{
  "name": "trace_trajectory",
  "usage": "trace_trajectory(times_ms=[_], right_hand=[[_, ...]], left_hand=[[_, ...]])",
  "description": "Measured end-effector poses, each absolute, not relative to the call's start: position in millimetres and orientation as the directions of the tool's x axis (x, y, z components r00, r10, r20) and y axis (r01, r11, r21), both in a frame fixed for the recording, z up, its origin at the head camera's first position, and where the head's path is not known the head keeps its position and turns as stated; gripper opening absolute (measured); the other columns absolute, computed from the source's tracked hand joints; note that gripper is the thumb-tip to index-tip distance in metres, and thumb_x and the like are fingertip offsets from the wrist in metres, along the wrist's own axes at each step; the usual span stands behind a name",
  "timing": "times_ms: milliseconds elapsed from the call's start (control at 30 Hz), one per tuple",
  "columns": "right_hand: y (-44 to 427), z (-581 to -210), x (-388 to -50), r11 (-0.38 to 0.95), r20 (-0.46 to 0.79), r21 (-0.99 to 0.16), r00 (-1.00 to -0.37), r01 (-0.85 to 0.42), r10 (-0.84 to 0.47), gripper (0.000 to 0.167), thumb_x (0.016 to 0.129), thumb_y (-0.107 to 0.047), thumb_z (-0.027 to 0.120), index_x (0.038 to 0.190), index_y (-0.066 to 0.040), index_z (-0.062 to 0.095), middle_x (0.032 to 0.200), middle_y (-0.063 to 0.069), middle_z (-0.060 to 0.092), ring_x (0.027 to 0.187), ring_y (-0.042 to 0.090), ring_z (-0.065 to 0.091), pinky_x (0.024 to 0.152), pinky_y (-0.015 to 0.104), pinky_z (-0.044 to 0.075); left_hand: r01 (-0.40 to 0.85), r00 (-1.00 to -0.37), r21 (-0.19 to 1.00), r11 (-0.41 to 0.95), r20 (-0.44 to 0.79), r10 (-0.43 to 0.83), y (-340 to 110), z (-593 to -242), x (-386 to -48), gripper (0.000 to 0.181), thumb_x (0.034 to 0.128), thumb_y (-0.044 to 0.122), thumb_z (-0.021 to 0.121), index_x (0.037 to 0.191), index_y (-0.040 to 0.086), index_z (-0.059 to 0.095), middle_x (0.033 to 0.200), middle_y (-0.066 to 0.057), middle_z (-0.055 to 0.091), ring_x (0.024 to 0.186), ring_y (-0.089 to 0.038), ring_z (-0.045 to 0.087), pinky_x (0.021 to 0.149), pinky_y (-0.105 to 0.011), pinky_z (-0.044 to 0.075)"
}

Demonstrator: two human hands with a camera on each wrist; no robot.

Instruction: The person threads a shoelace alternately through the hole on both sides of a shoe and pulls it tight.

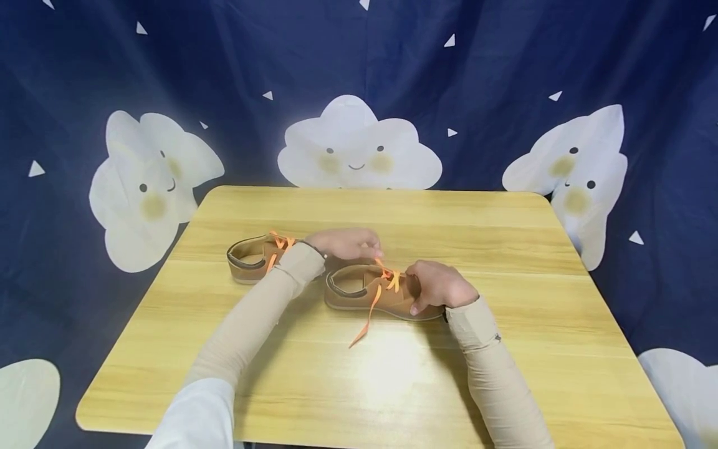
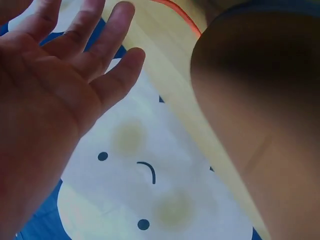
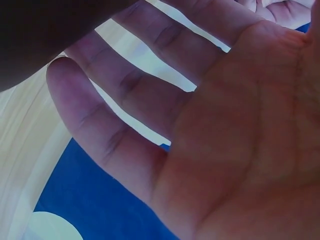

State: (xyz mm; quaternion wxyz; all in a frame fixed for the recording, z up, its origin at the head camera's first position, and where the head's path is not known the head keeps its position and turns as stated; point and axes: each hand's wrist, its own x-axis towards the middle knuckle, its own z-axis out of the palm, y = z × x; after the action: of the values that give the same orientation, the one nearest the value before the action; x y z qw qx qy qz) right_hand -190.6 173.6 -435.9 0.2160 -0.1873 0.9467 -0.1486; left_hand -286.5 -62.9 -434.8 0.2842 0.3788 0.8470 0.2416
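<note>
Two brown shoes with orange laces stand on the table, toes to the right. The right-hand shoe (image 1: pixel 353 301) is gripped at its toe by my right hand (image 1: pixel 443 285), thumb on the near side and fingers on the far side. My left hand (image 1: pixel 348 242) is above its far side, pinching the end of an orange shoelace (image 1: pixel 378 262) between thumb and finger. The other lace end (image 1: pixel 366 327) hangs down onto the table. My left wrist partly covers the left-hand shoe (image 1: pixel 245 273). In the left wrist view, a taut orange lace (image 2: pixel 181 14) runs past my spread fingers.
Beneath the shoes is a wood-grain table (image 1: pixel 533 374) with rounded corners. Behind it hangs a dark blue curtain (image 1: pixel 247 50) printed with white clouds and small triangles.
</note>
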Motion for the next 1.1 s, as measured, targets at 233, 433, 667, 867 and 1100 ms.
trace_trajectory(times_ms=[233,433,667,867,1100], right_hand=[[174,-438,-191,0.879,-0.343,-0.381,-0.839,-0.286,-0.422,0.054,0.063,-0.022,0.099,0.109,-0.012,0.072,0.107,0.003,0.072,0.099,0.022,0.066,0.085,0.046,0.056],[175,-439,-190,0.873,-0.346,-0.394,-0.834,-0.286,-0.429,0.061,0.063,-0.021,0.099,0.116,-0.011,0.071,0.116,0.006,0.072,0.106,0.025,0.067,0.090,0.049,0.056],[176,-439,-193,0.870,-0.338,-0.398,-0.836,-0.290,-0.433,0.061,0.064,-0.021,0.099,0.117,-0.010,0.071,0.113,0.006,0.072,0.104,0.025,0.066,0.091,0.049,0.056],[175,-438,-193,0.874,-0.341,-0.393,-0.837,-0.287,-0.428,0.049,0.063,-0.022,0.099,0.104,-0.013,0.072,0.107,0.003,0.072,0.099,0.022,0.065,0.086,0.045,0.056],[177,-437,-192,0.879,-0.342,-0.382,-0.840,-0.285,-0.420,0.049,0.065,-0.022,0.098,0.105,-0.012,0.073,0.111,0.005,0.072,0.102,0.025,0.066,0.087,0.048,0.056]], left_hand=[[0.581,-0.661,0.564,0.586,-0.092,0.745,-61,-422,-254,0.020,0.1069,0.022,0.055,0.106,0.006,0.067,0.105,-0.007,0.066,0.099,-0.018,0.062,0.094,-0.034,0.054],[0.712,-0.697,0.053,0.700,0.176,0.695,-42,-414,-174,0.044,0.0999,0.046,0.064,0.065,0.021,0.054,0.059,0.010,0.047,0.050,-0.005,0.041,0.045,-0.020,0.036],[0.606,-0.656,-0.377,0.701,0.262,0.708,-29,-437,-137,0.041,0.0869,0.019,0.077,0.055,0.024,0.052,0.052,0.010,0.025,0.048,-0.005,0.017,0.040,-0.017,0.017],[0.590,-0.662,-0.382,0.711,0.276,0.697,-33,-442,-135,0.045,0.0864,0.024,0.076,0.055,0.024,0.045,0.052,0.010,0.020,0.048,-0.005,0.013,0.040,-0.019,0.011],[0.523,-0.634,-0.469,0.712,0.344,0.692,-35,-442,-132,0.050,0.0831,0.018,0.075,0.054,0.025,0.035,0.053,0.009,0.016,0.049,-0.005,0.010,0.042,-0.019,0.008]])
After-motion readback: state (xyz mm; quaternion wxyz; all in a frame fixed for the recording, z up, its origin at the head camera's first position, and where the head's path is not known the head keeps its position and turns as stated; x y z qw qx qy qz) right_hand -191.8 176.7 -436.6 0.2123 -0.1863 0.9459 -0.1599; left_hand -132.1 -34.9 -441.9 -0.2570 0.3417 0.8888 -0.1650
